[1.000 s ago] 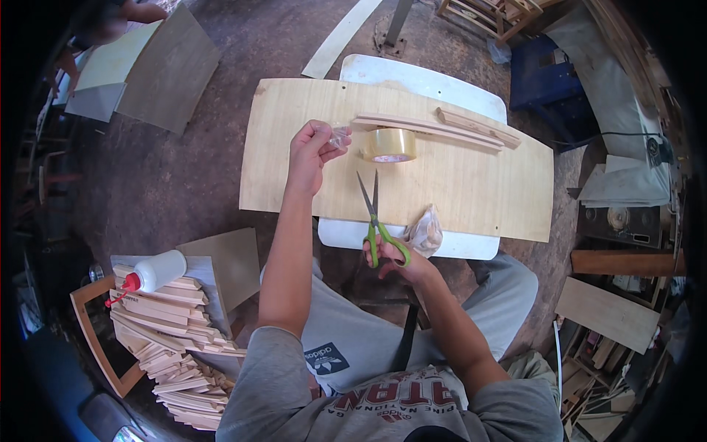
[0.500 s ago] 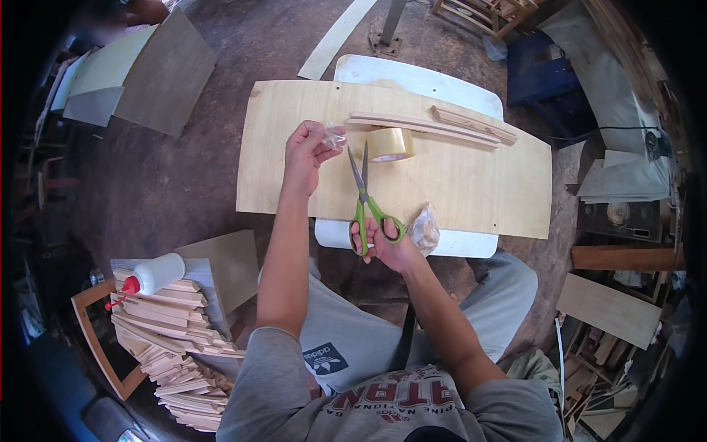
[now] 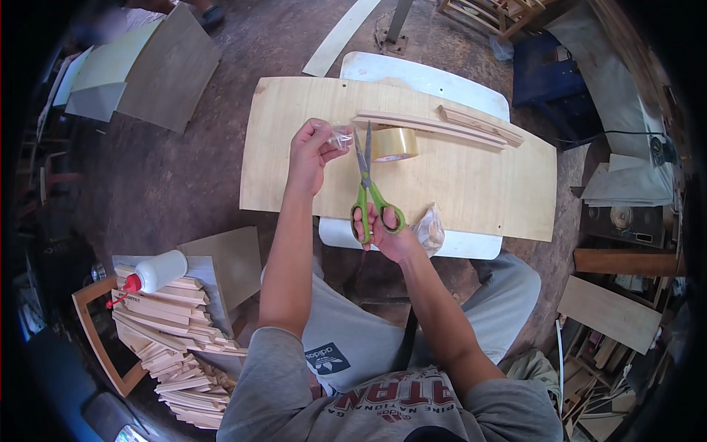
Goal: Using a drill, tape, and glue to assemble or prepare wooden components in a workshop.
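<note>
My left hand point(image 3: 311, 155) pinches a small clear plastic piece point(image 3: 340, 137) above the pale plywood board point(image 3: 471, 195). My right hand point(image 3: 384, 231) is in the handles of green-handled scissors point(image 3: 364, 184), whose slightly parted blades point up beside the plastic; I cannot tell whether they touch it. A roll of tan packing tape point(image 3: 394, 146) lies right of the blade tips, in front of thin wooden strips point(image 3: 431, 125). A plastic bag point(image 3: 429, 228) with unclear contents sits at the board's near edge, beside my right hand. The board rests on a white tabletop point(image 3: 477, 246).
At the lower left are stacked wood offcuts point(image 3: 177, 331), a white glue bottle point(image 3: 160, 269) and a wooden frame point(image 3: 107, 340). A person's foot point(image 3: 212, 16) shows at the top left near leaning boards point(image 3: 166, 70). A blue object point(image 3: 545, 77) and scrap panels point(image 3: 607, 313) are on the right.
My right hand has moved up and slightly left with the scissors, bringing the blades up beside the plastic. My left hand has barely moved. The person at the top left has shifted.
</note>
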`<move>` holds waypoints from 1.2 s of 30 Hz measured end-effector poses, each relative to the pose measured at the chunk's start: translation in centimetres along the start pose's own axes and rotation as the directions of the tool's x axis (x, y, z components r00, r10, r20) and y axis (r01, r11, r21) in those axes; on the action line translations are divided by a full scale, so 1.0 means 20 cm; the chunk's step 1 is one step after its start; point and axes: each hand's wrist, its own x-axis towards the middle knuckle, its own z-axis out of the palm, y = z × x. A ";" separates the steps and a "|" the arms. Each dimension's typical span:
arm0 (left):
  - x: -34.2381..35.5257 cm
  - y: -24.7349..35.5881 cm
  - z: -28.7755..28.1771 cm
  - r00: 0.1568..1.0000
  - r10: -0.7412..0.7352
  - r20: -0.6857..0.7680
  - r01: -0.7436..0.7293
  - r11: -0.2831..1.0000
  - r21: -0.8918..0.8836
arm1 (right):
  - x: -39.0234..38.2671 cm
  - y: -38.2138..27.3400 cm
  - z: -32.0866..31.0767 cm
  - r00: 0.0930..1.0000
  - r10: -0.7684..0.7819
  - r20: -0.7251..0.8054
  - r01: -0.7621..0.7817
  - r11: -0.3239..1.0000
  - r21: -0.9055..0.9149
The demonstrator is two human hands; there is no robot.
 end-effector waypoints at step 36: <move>0.00 0.02 -0.02 0.998 0.019 -0.057 -0.019 1.000 0.005 | -0.33 -0.35 0.06 0.920 -0.191 -0.343 -0.378 -0.191 -0.906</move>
